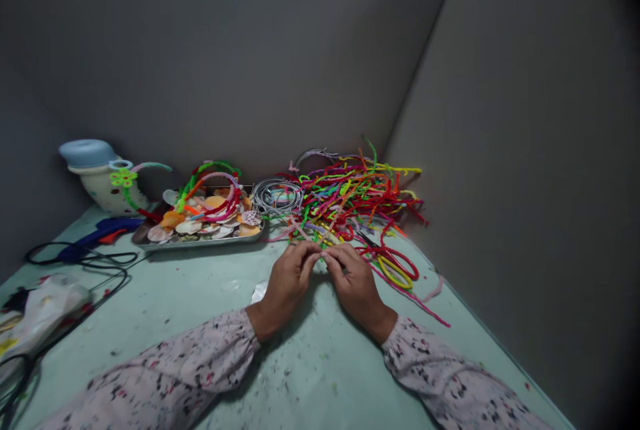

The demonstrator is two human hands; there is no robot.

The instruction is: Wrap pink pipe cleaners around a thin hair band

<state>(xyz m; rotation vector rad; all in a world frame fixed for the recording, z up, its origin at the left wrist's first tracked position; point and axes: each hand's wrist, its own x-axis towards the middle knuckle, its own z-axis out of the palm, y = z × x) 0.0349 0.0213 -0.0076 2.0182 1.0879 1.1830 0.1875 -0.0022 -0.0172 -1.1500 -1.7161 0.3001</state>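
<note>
My left hand and my right hand meet fingertip to fingertip above the near side of the pile, both closed in a pinch. Between them is a pipe cleaner, mostly covered by the fingers; a bit of green shows there. A pale pink pipe cleaner rises just behind my left fingers, and I cannot tell whether it is the held one. Beyond the hands lies a tangled heap of coloured pipe cleaners. Scissors with red handles rest right of my right hand, beside a yellow ring.
A metal tray of seashells carries pipe-cleaner-wrapped hoops. Beside it lie silver hoops. At left stand a blue-lidded container, a black cord and a plastic bag. Grey walls border the table.
</note>
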